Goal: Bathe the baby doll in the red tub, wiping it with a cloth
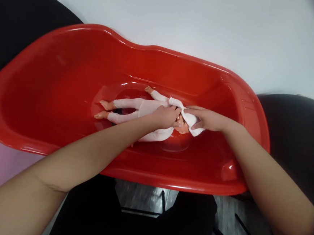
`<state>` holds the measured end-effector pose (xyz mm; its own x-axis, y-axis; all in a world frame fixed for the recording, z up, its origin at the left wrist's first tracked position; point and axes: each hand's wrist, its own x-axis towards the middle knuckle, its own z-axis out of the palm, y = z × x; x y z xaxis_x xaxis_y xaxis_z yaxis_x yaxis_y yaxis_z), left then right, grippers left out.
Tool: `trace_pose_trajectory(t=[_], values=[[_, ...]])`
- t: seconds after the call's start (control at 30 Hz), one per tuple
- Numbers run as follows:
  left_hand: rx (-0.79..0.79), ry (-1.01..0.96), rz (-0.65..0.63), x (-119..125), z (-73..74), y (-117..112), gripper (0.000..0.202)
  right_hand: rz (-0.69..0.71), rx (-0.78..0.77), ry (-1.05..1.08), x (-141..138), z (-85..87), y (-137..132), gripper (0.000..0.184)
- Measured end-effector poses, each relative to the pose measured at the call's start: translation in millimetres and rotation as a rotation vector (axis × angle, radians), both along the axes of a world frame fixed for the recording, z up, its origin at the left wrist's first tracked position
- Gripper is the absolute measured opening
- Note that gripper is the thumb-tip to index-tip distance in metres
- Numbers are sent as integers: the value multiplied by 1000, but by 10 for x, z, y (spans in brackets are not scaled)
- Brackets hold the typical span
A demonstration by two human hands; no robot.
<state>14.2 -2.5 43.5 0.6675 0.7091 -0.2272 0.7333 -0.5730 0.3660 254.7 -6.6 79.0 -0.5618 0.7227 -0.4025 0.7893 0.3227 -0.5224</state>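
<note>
A small doll [135,110] in a white suit lies on its back on the floor of a red plastic baby tub [53,87], feet to the left, head to the right. My left hand [166,117] is closed over the doll's chest and shoulder. My right hand [207,119] lies over the doll's head, fingers pressed on a white cloth [191,119] that covers most of the head. Only a bit of the face shows under the cloth.
The tub rests on a white surface [181,18]. Dark seats stand at the far left [14,23] and at the right [296,143]. Below the tub's near rim I see a grey floor [142,196] and black chair legs.
</note>
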Motion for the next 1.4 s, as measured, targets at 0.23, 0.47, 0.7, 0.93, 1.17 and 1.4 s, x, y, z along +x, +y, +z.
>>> trace_pose_trajectory(t=[0.23,0.47,0.7,0.93,1.17,1.4], values=[[-44,7,25,20,78,-28,51,-137,-37,48,33,28,39,69],[-16,1,11,25,64,-57,60,-171,-137,56,46,69,59,56],[-21,-19,-6,34,14,-44,68,-131,-113,-76,-50,41,-4,86],[1,8,-2,40,-51,-31,64,4,194,-416,-236,-156,-29,111],[14,-32,13,34,-70,-18,59,-35,114,-339,-217,-134,40,107],[-48,32,6,37,64,-28,62,-259,-307,-114,-95,-6,71,114]])
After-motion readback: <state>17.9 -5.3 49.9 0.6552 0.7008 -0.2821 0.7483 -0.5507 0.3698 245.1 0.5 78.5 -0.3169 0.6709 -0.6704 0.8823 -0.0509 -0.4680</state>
